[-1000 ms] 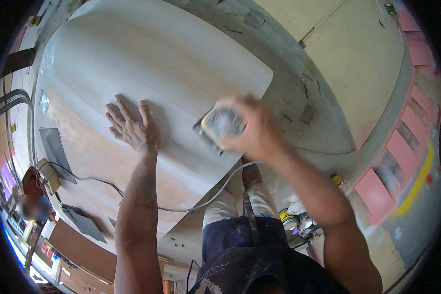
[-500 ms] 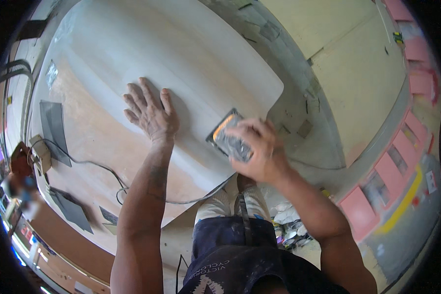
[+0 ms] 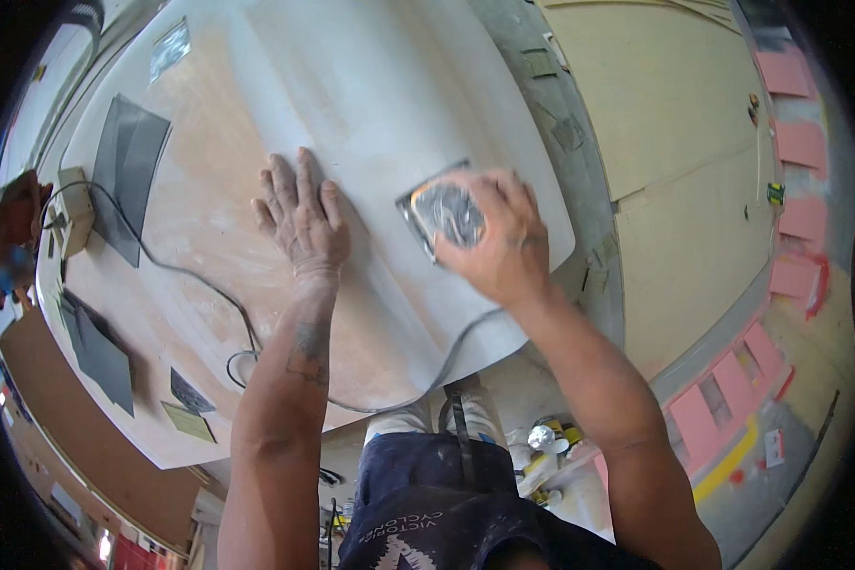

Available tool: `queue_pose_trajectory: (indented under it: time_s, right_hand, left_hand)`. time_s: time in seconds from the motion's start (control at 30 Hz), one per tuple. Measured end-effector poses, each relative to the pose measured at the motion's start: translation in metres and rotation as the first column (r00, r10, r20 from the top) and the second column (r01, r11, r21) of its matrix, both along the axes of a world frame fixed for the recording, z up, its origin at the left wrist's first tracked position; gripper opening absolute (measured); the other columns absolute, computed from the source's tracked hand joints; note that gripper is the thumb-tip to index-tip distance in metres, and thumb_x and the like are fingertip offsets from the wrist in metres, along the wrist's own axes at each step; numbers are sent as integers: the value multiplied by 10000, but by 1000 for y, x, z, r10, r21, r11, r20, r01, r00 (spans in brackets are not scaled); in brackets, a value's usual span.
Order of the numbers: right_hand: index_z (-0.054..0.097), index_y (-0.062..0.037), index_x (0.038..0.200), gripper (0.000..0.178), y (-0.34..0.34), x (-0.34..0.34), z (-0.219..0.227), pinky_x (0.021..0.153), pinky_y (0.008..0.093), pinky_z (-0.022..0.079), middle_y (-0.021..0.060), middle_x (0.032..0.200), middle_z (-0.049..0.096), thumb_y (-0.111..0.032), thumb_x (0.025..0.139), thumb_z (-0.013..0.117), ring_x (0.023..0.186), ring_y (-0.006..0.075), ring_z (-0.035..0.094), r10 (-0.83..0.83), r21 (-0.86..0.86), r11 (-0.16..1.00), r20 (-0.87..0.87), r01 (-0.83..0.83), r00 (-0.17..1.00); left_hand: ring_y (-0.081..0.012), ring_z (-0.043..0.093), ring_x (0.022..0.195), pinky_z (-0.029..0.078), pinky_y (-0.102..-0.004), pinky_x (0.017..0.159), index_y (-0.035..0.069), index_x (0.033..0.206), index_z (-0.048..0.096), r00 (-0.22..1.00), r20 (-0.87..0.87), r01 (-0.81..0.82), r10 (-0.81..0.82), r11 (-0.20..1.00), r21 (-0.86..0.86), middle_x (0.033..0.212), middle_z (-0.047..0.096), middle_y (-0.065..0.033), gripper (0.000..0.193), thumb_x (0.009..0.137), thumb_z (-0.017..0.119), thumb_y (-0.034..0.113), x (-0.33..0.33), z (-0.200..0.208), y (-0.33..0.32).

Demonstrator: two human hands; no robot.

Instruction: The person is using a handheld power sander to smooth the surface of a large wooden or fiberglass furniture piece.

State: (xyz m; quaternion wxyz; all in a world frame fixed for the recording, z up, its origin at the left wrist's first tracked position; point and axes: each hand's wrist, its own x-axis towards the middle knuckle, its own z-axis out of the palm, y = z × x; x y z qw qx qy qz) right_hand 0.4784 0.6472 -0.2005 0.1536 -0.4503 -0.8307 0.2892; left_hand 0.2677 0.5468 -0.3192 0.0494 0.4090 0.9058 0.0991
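A large smooth panel (image 3: 380, 114), white with tan patches, spreads out in front of me. My left hand (image 3: 304, 218) lies on it with the fingers spread, holding nothing. To the right, my right hand (image 3: 503, 233) grips a palm sander (image 3: 451, 216) from above. The sander has a dark, shiny top with an orange edge and a squarish base, and it sits on or just over the panel; I cannot tell which. A grey cord (image 3: 465, 334) runs over the panel's near edge below it, and its joint with the sander is hidden.
Dark grey sheets (image 3: 131, 171) lie at the panel's left, near a power socket box (image 3: 74, 214) with a cord. A small green-tan sheet (image 3: 189, 421) rests at the near left edge. Another person (image 3: 14, 237) is at the far left. Pink pieces (image 3: 800, 142) line the right side.
My right hand has moved the sander up and slightly right across the panel. My left hand remains flat on the panel. The whole view has shifted.
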Motion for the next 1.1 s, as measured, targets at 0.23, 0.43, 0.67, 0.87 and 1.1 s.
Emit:
queue_pose_trajectory:
  time_s: [0.23,0.43,0.67,0.87,1.1]
  right_hand:
    - [605,-188,1259,612,98,-82,-16,959,480,530,116,1213,626,-338,693,783,1171,374,592,-21,9,1000,65,20,998]
    - [574,-189,1296,676,99,-40,-7,1017,480,503,120,1284,616,-374,689,805,1211,382,572,37,-147,989,43,-30,998]
    - [497,-197,1425,847,5,57,18,1000,480,520,148,1305,591,-345,690,892,1211,380,585,-65,-230,969,122,92,990]
    - [417,-219,1447,839,20,158,-21,984,488,526,167,1306,580,-332,742,857,1202,386,599,-100,-429,891,137,150,985]
    - [452,-193,1394,733,32,220,-96,980,445,515,166,1273,583,-275,768,823,1172,339,614,-132,-671,740,-85,41,988]
  left_hand:
    - [-342,203,1548,97,-575,1221,235,1581,382,1000,-9,21,-21,1000,15,1662,275,-149,581,1028,433,407,2,3,2]
    - [-323,208,1548,104,-555,1227,236,1579,388,999,-18,47,-46,998,33,1659,285,-138,573,1039,440,421,9,-2,7]
    - [-308,210,1551,116,-538,1235,251,1586,371,997,-64,43,-41,999,27,1661,291,-118,583,1045,416,464,4,-4,0]
    - [-331,191,1553,90,-547,1237,217,1605,328,995,-79,55,-58,998,-32,1676,245,-143,633,1024,398,460,4,1,8]
    - [-396,69,1567,49,-585,1233,142,1643,146,994,-35,-110,106,986,-123,1683,101,-246,958,953,314,786,29,1,43]
